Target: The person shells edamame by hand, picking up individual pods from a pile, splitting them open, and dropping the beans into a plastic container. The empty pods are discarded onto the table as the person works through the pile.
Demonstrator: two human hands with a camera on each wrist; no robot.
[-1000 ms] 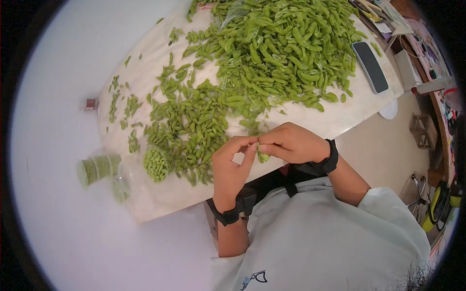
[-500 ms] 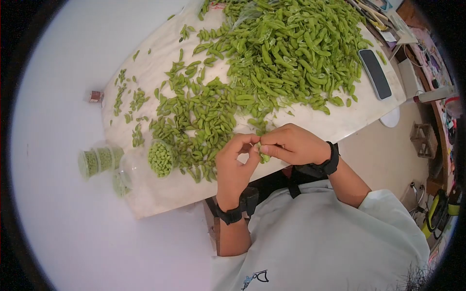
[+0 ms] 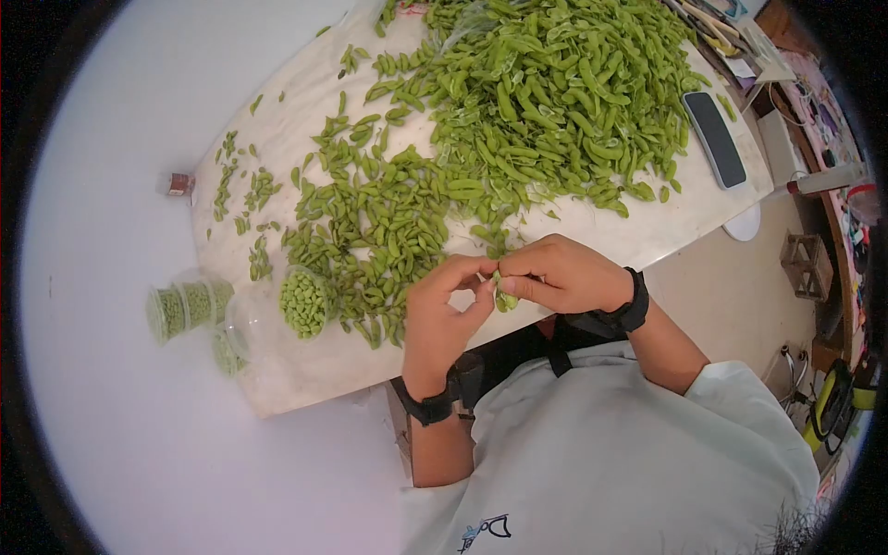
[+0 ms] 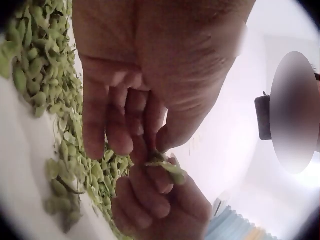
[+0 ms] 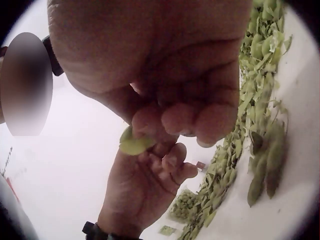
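Over the table's front edge both hands meet at a green pod (image 3: 505,294). The left hand (image 3: 442,319) pinches one end of it between thumb and forefinger. From the other side the right hand (image 3: 572,277) grips the pod with its thumb and curled fingers. In the left wrist view the pod (image 4: 171,171) lies between the fingertips of both hands and looks split. The right wrist view shows part of the pod (image 5: 134,143) sticking out beside the right fingers. A round tub of shelled beans (image 3: 304,302) stands left of the hands.
A large heap of pods (image 3: 564,92) covers the table's back, with smaller pods (image 3: 398,203) spread in front. A phone (image 3: 714,141) lies at the right edge. Stacked containers of beans (image 3: 190,310) stand at the left, next to an empty clear cup (image 3: 244,328).
Compared with a second ago, the head view has shifted slightly, so the table appears farther right. Both hands stay together at the pod, with only small finger movements.
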